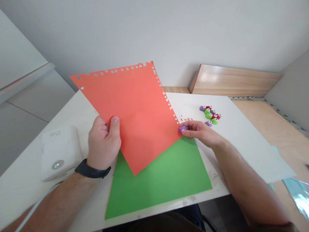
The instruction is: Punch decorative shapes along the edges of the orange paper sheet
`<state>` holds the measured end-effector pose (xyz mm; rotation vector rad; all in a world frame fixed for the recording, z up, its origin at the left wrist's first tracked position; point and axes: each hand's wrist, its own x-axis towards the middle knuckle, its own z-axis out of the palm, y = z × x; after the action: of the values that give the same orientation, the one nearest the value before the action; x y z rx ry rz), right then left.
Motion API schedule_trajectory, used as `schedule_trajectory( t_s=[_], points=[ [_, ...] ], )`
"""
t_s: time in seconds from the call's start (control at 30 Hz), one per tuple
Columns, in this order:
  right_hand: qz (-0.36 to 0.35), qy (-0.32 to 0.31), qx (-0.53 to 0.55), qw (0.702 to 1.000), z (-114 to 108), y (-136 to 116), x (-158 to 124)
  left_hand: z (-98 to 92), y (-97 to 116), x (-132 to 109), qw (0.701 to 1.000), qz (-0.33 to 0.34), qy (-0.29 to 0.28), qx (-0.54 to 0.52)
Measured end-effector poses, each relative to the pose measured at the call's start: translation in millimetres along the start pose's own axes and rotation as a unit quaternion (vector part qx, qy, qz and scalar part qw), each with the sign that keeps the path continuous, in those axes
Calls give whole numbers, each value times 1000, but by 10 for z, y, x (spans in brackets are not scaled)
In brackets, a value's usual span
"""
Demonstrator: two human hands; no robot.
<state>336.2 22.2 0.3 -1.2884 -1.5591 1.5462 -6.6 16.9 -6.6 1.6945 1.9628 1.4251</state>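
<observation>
My left hand (103, 141) grips the lower left edge of a sheet of orange-red paper (142, 109), holding it tilted up above the table. Small star-shaped holes run along the sheet's top and right edges. My right hand (198, 132) pinches a purple craft punch (182, 129) on the sheet's right edge. A green paper sheet (159, 183) lies flat beneath, partly covered by the orange-red sheet. Tiny red paper cutouts (185, 119) are scattered near the punch.
Several purple, red and green craft punches (209, 115) sit grouped on the white table (217, 154) at the back right. A white device with a green light (59, 153) stands at the left. A wooden board (234, 80) rises behind. Shiny teal packaging (298, 193) lies at lower right.
</observation>
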Motion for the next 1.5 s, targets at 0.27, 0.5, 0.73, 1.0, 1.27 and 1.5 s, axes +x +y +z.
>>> schedule_trajectory(
  t_s=[0.27, 0.5, 0.73, 1.0, 1.27, 1.5],
  points=[
    [1, -1, 17, 1000, 45, -34, -10, -16, 18, -11, 1000, 2, 5, 7],
    [-2, 4, 28, 1000, 82, -27, 2, -10, 6, -8, 1000, 4, 3, 0],
    [-2, 7, 38, 999, 73, -17, -3, 0, -9, -8, 1000, 5, 8, 2],
    [-6, 9, 33, 999, 73, -9, 5, -11, 19, -17, 1000, 0, 4, 2],
    [-13, 16, 35, 999, 95, 26, 28, -13, 22, -12, 1000, -7, 7, 4],
    [-14, 13, 17, 1000, 107, 31, 27, -6, 4, -13, 1000, 0, 7, 0]
  ],
)
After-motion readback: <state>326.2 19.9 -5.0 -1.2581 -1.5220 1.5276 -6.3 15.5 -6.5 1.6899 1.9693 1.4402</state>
